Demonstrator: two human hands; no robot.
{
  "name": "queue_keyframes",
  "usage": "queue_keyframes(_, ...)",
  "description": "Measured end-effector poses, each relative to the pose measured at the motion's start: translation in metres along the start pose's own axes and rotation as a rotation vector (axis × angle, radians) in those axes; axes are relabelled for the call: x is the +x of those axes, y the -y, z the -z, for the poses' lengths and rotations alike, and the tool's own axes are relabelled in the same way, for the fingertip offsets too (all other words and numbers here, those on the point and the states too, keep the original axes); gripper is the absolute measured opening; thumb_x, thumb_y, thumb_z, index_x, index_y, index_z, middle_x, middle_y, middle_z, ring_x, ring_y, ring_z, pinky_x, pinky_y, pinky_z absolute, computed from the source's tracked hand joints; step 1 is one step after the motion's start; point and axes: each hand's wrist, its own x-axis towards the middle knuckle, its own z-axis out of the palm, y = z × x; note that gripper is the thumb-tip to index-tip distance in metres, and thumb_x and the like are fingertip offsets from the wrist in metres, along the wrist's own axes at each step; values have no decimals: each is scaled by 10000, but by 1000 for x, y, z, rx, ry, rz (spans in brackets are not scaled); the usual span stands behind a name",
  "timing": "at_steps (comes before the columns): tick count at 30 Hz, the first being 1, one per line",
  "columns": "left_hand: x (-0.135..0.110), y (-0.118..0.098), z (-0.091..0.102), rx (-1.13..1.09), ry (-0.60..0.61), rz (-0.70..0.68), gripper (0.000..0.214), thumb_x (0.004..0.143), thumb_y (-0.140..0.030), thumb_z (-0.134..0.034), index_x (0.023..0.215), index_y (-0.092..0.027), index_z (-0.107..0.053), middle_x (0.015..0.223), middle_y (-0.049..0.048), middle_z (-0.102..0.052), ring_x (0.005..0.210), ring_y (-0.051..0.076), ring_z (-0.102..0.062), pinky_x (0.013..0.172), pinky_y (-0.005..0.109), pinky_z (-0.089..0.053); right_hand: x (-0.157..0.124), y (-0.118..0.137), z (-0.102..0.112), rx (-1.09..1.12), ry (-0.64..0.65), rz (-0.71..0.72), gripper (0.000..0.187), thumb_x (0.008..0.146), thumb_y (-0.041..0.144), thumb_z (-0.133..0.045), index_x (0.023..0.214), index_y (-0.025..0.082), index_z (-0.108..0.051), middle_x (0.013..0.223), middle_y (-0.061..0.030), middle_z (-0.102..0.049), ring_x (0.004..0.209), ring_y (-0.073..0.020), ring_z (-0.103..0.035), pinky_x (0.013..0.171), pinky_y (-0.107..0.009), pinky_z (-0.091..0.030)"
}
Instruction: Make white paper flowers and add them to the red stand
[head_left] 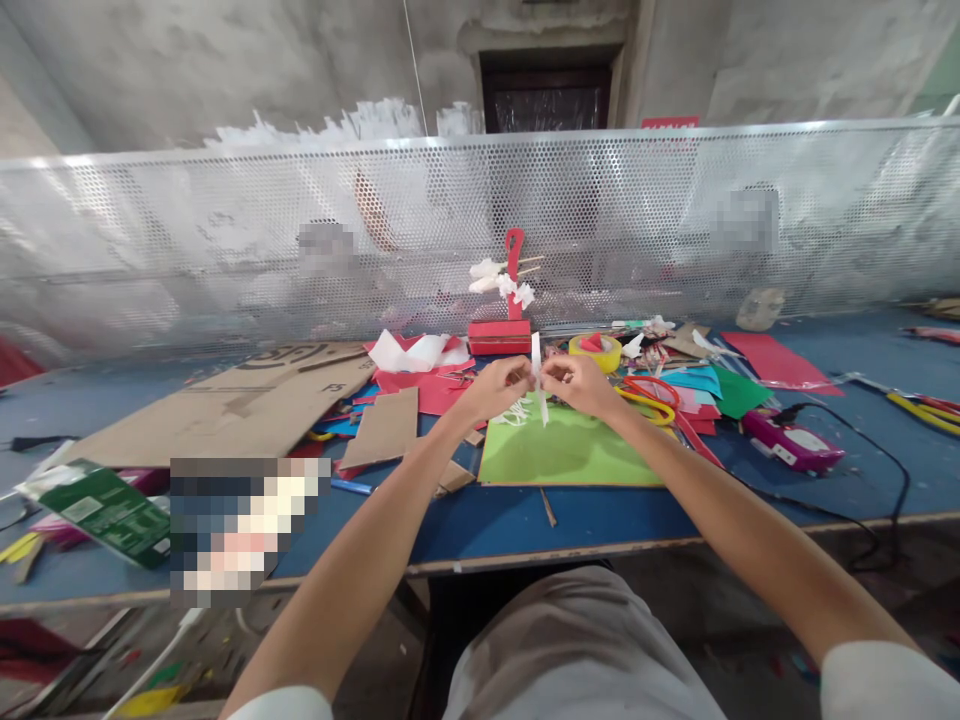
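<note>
white paper strip (536, 362): narrow, flat, upright; pinched between left hand (499, 388) and right hand (581, 385), fingers of both closed on it, above a matte lime-green sheet (570, 455) on the blue desk (480, 522). flat brown cardboard (247, 405) lies left.

On the desk (487, 520): sheet (570, 455) at frame centre, paper strip (535, 352) above it; cardboard (247, 400) left, corded tool (787, 443) right, tape roll (596, 350) behind; mesh screen (225, 230) across the upper frame.

Your head camera only: high over lap, facing forward-down across blue workbench (487, 522) toward perforated screen (225, 230); left hand (496, 388), right hand (586, 384) centred, close.
</note>
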Motion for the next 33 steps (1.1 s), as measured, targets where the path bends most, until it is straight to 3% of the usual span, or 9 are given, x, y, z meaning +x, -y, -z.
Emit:
queue_keyframes(13, 0, 7, -2, 3, 25, 7, 133, 875, -251, -509, 787, -161, -552, 748, 19, -644, 653, 111, -572, 615, 240, -415, 0, -2, -1, -56, -12, 2, 114, 820, 274, -583, 783, 170, -611, 659, 3, -592, 592, -120, -524, 559, -238, -380)
queue_keyframes(22, -1, 1, 1, -61, 27, 20, 178, 905, -320, -514, 825, -162, -534, 743, 13, -608, 659, 114, -554, 625, 247, -417, 2, -3, 1, 59, -8, -29, 113, 826, 271, -565, 787, 173, -603, 687, -2, -583, 609, -120, -519, 564, -240, -401)
queue_keyframes(27, -1, -1, 0, -152, 71, -4, 309, 864, -457, -601, 839, -162, -512, 768, 14, -574, 665, 112, -530, 616, 243, -427, 1, 2, 2, 152, 74, -94, 131, 827, 312, -591, 798, 184, -597, 610, 27, -530, 484, -93, -469, 470, -226, -376)
queue_keyframes(33, 1, 6, -1, -226, 63, -17, 267, 860, -407, -621, 820, -170, -505, 758, 12, -562, 659, 116, -553, 625, 261, -453, 0, 1, 2, 184, 58, -162, 158, 827, 350, -598, 814, 193, -599, 608, 28, -527, 436, -84, -458, 405, -215, -348)
